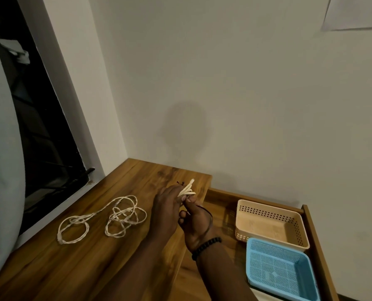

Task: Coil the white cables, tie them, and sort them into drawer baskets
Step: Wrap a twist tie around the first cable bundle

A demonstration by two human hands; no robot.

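1. Up front, above the far edge of the wooden tabletop (76,268): left hand (166,210) and right hand (195,222) meeting around a small coiled white cable (187,189).
2. Left hand seen from the back, fingers curled forward onto the bundle, gripping its lower part; fingertips hidden behind the hand itself.
3. Right hand palm-up just beside the left, thumb and forefinger pinching at the base of the bundle, remaining fingers loosely curled.
4. Bundle's looped ends fanning up and to the right from between the two hands, clear of the tabletop.
5. Thin dark tie (208,216) trailing from the pinch across the right palm toward the wrist; a short dark end (180,182) poking out above the left fingers. Whether knotted or only wrapped: cannot tell.
6. Black beaded bracelet (206,246) around the right wrist.
7. Lying loose on the tabletop to the left, well apart from the hands: two more twisted white cables (102,220) in untidy loops, joined by a straight run.
8. To the right, lower than the tabletop: open wooden drawer (319,246) holding a beige basket (267,224) at the back and a blue basket (280,270) nearer, the two touching or nearly so.
9. Plain pale wall (245,83) behind; dark window opening (39,127) at far left.
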